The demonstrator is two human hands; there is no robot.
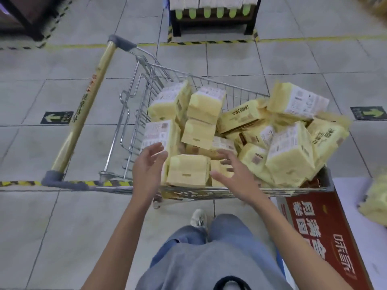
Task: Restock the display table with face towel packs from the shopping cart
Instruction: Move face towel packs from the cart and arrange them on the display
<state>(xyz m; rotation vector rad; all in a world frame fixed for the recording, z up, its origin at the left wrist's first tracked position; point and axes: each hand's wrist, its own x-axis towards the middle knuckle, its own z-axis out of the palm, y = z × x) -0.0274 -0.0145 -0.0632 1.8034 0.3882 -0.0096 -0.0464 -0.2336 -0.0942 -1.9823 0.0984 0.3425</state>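
Flanking 1 rim-side pack are left hand and right hand.

Face towel packs piled in shopping cart; display table right of cart; shelf unit beyond cart.

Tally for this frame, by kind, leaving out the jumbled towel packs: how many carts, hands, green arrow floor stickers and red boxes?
Shopping cart: 1
Hands: 2 (left hand, right hand), both open over the cart
Green arrow floor stickers: 2
Red box: 1
Total: 6
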